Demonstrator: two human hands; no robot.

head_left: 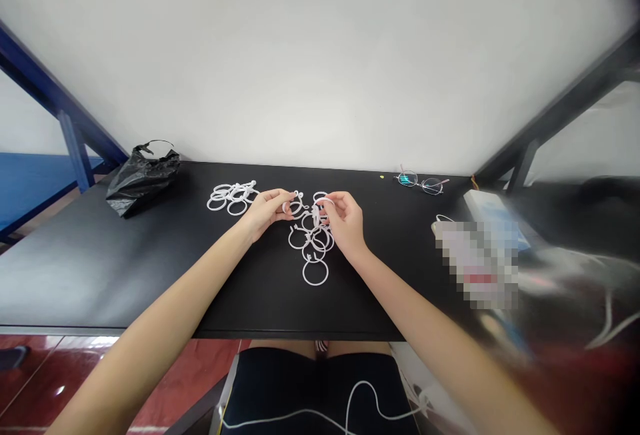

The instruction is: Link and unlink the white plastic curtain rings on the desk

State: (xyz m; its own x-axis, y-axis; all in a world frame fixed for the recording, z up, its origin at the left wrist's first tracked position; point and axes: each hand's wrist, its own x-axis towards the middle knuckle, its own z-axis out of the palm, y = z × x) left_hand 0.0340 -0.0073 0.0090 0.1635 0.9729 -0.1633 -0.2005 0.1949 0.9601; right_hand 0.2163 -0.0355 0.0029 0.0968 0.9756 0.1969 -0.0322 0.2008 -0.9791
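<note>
White curtain rings (315,273), some with an opening at a small catch, lie heaped in front of me near the middle of the black table. Above the heap's left side, my left hand (273,208) pinches a white curtain ring (296,208) between thumb and fingers. My right hand (344,217) is closed on another curtain ring (321,196) at the heap's upper right, with more rings bunched under its fingertips. The fingers partly hide the held rings. Left of my left hand lies a second group of white rings (218,204).
A black plastic bag (145,178) stands at the table's (240,312) back left. Eyeglasses (420,182) rest at the back right. Nearer on the right are a white and blue box (493,212) and a blurred-out item (475,265). A white cable (370,385) crosses my lap.
</note>
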